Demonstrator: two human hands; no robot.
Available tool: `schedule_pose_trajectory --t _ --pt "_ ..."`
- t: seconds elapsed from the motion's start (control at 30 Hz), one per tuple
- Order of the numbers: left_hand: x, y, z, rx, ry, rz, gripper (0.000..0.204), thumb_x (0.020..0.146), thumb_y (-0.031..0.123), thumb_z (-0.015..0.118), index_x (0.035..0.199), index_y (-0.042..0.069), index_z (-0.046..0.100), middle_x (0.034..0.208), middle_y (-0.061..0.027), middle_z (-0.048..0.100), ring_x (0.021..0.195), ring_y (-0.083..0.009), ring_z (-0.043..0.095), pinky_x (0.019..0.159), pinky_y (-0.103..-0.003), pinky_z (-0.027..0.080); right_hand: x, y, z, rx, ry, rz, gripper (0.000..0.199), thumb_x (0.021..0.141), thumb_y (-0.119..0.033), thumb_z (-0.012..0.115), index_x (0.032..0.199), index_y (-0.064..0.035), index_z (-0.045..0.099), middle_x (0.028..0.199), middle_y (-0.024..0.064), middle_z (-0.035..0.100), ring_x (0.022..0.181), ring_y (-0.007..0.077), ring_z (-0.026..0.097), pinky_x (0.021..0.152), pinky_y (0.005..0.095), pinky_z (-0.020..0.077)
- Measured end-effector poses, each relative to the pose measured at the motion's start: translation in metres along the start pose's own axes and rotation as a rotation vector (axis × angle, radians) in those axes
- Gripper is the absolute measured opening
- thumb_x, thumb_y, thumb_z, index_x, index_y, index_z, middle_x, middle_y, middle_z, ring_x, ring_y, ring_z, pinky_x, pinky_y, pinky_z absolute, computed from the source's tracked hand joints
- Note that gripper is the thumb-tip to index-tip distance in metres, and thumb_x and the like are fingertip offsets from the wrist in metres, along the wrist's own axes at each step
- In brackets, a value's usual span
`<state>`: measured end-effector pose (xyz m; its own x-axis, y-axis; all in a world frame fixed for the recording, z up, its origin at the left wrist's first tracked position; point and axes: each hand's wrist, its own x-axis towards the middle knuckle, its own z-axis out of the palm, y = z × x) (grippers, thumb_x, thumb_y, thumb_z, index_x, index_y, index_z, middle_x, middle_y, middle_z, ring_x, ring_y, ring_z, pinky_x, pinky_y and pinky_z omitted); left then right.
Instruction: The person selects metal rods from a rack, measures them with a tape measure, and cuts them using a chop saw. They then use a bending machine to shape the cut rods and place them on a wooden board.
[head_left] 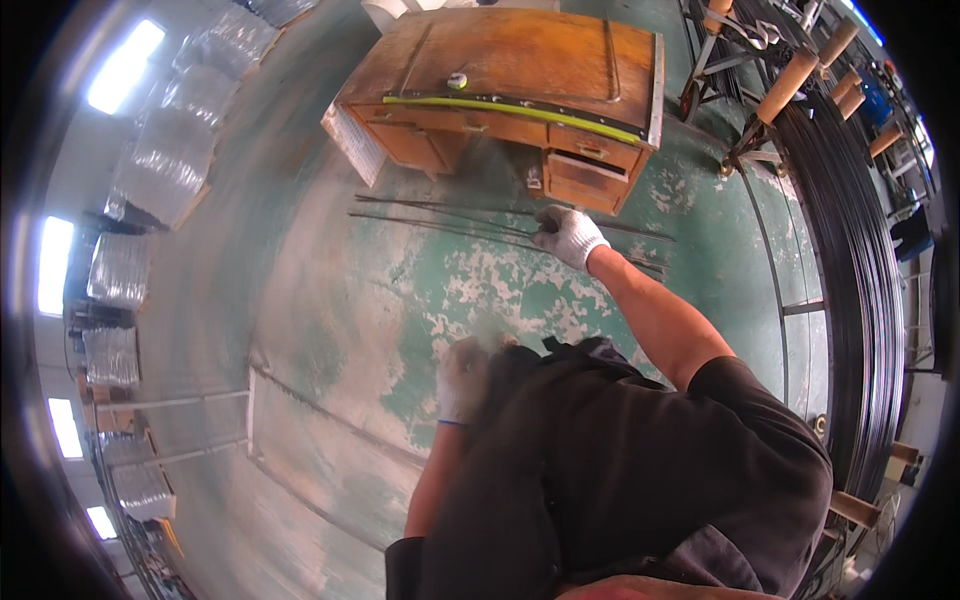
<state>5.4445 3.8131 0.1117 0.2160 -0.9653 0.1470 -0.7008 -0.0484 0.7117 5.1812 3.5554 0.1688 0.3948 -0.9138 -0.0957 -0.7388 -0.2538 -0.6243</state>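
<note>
My right hand (570,237), in a white knit glove, reaches forward with its fingers closed around several thin dark rods (420,225). The rods stretch out to both sides of the hand, roughly level, above the green floor and in front of the wooden desk. Close to my waist is my left hand (463,382), gloved in white with a blue cuff edge. Motion blurs its fingers, and I cannot make out whether anything is in them.
Ahead stands a worn wooden desk (520,60) with drawers, a yellow-green strip along its front edge and a tape measure (457,81) on top. Long dark bars (850,270) lie on a rack at right. Plastic-wrapped stacks (165,165) line the left; a metal frame (250,410) stands nearer.
</note>
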Motion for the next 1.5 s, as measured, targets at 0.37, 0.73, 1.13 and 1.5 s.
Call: schedule_pose_trajectory --t 0.37,0.73,1.13,1.5 --pt "0.372 -0.033 -0.054 0.065 -0.129 0.049 0.034 0.097 0.013 0.077 0.128 0.003 0.072 0.118 -0.0188 0.076 0.106 -0.0361 0.074 0.092 -0.045 0.06 0.36 -0.003 -0.028 0.161 0.267 0.203 0.049 0.091 -0.037 0.074 0.13 -0.0058 0.073 0.124 0.0222 0.077 0.119 0.0414 0.072 0.102 0.0477 0.057" --pt "0.654 0.009 -0.023 0.149 -0.185 0.296 0.046 0.089 0.007 0.078 0.133 0.002 0.064 0.126 -0.0232 0.071 0.117 -0.0441 0.066 0.099 -0.053 0.054 0.635 0.006 -0.02 -0.07 -0.053 0.457 0.053 0.087 -0.036 0.078 0.132 -0.0083 0.07 0.13 0.0199 0.076 0.12 0.0366 0.073 0.101 0.0461 0.0595" --pt "0.813 -0.003 0.059 0.03 -0.862 0.416 0.081 0.081 0.01 0.075 0.156 -0.001 0.047 0.151 -0.0278 0.057 0.14 -0.0468 0.056 0.12 -0.05 0.047 0.575 -0.031 -0.031 0.5 -0.035 0.329 0.051 0.094 -0.033 0.084 0.127 0.0031 0.071 0.114 0.0142 0.078 0.1 0.0182 0.072 0.087 0.0358 0.0598" --pt "0.862 -0.057 0.08 -0.032 -1.269 0.743 0.069 0.083 0.017 0.073 0.15 0.008 0.058 0.127 -0.0217 0.076 0.117 -0.0403 0.074 0.1 -0.047 0.06 0.532 -0.12 0.005 1.085 0.665 0.94 0.031 0.091 -0.021 0.087 0.111 0.0006 0.076 0.096 0.009 0.078 0.082 0.0153 0.072 0.073 0.0339 0.0608"
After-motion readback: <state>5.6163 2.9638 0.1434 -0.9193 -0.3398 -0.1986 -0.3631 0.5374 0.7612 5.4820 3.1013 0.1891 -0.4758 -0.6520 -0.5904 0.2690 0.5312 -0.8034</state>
